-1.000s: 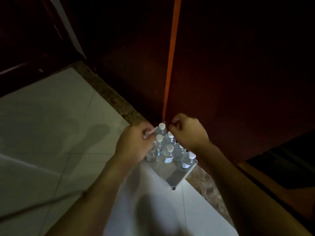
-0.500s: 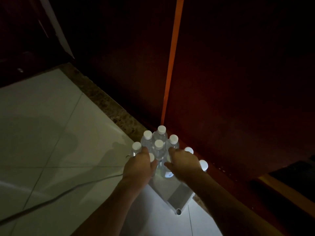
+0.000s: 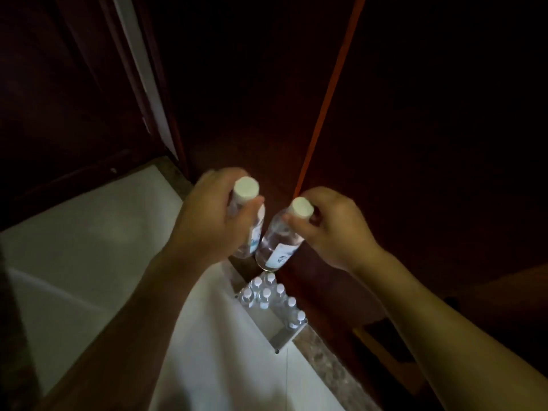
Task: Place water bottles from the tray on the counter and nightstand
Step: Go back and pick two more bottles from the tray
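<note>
The left hand (image 3: 207,221) is covering most of its clear plastic white-capped bottle (image 3: 247,209) — the label is showing only partly. The small capped bottles (image 3: 267,295) in the grey metal tray (image 3: 281,336) are overlapping, too small to count. Both forearms are running off the bottom edge — dark walls are hiding detail.
</note>
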`<state>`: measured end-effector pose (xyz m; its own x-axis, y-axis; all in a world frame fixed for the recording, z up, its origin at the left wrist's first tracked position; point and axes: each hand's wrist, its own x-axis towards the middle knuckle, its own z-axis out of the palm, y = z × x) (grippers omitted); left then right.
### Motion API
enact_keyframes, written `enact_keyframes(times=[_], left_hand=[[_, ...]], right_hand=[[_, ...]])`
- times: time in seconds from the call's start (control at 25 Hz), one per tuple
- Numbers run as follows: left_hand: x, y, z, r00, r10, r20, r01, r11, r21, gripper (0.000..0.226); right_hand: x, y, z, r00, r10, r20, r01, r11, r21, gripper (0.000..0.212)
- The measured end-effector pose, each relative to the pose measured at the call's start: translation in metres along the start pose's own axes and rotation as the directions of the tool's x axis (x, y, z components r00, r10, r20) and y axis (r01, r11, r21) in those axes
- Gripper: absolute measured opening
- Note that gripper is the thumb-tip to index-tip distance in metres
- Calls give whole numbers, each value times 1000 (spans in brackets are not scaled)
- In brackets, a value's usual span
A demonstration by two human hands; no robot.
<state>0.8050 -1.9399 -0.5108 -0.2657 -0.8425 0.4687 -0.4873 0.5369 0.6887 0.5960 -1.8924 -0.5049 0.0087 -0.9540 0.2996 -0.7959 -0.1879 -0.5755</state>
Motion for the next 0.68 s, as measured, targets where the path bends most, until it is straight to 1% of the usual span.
enact_keyframes(times=[0.08, 0.12, 0.2, 0.28, 0.32, 0.36, 0.44, 0.48, 0.52, 0.6, 0.68], left_hand=[[63, 83, -73, 1000, 7, 19, -5, 994, -109, 25], [92, 124, -108, 1000, 11, 0, -11, 984, -179, 25], [136, 203, -168, 992, 59, -110, -88, 956, -280, 22], [167, 271, -210, 966, 101, -240, -180, 923, -339, 17], [181, 301, -227, 953, 113, -281, -220, 896, -385, 14], [191, 324, -239, 950, 96, -298, -230, 860, -456, 11], [208, 365, -257, 966, 43, -253, -200, 744, -637, 9], [215, 381, -262, 978, 33, -207, -174, 678, -714, 9], [221, 396, -265, 988, 40, -150, -142, 614, -776, 11], [230, 428, -265, 995, 96, -8, -55, 499, -865, 14], [232, 459, -259, 967, 201, 156, 59, 418, -907, 13]], right_hand=[[39, -76, -94, 996, -39, -75, 46, 993, 106, 25], [57, -114, -140, 990, -62, -123, 80, 986, 148, 26], [82, -185, -224, 966, -64, -251, 121, 968, 219, 26], [97, -244, -288, 920, -38, -391, 166, 940, 299, 19], [103, -269, -317, 890, -21, -456, 199, 918, 344, 14], [105, -291, -338, 869, 5, -494, 219, 892, 394, 13], [104, -329, -378, 848, 33, -530, 258, 846, 466, 17], [100, -344, -394, 844, 30, -536, 278, 829, 485, 19], [95, -357, -407, 838, 29, -545, 279, 835, 473, 20], [82, -370, -429, 816, 72, -574, 214, 885, 414, 21], [66, -372, -449, 789, 157, -593, 131, 901, 414, 28]])
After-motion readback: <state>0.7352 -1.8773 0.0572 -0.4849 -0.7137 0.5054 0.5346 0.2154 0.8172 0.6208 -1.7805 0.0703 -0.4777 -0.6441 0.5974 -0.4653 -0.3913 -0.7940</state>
